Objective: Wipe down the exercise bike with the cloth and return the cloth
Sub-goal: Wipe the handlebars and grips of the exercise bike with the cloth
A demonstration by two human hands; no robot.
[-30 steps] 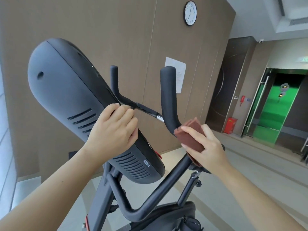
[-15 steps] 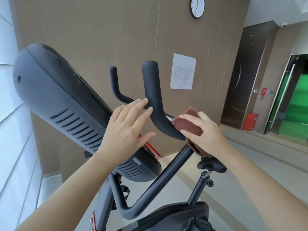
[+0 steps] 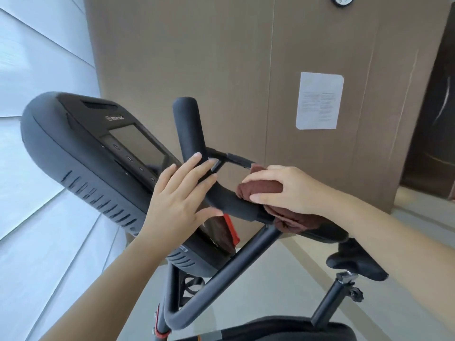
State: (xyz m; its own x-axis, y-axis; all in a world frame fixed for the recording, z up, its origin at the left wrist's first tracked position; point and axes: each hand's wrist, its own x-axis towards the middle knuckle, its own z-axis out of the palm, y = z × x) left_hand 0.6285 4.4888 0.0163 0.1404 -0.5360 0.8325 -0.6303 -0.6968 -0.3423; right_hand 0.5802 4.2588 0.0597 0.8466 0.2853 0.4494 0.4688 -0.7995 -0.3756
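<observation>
The cloth (image 3: 261, 189), dark red-brown and bunched, is pressed onto the curved bend of the padded handlebar (image 3: 231, 204) by the right hand (image 3: 290, 190), whose fingers are curled down over it. The left hand (image 3: 182, 200) is spread flat, nothing held, its fingertips laid on the handlebar's upright horn beside the console (image 3: 98, 153). A loose fold is seen hanging below the bar; it could be snagged on the thin cross bracket (image 3: 229, 158) just behind. The console buttons lie close to the left palm and could be pressed by accident. Open room is left along the bar toward the arm pad (image 3: 327, 236); the wall (image 3: 221, 57) lies beyond.
</observation>
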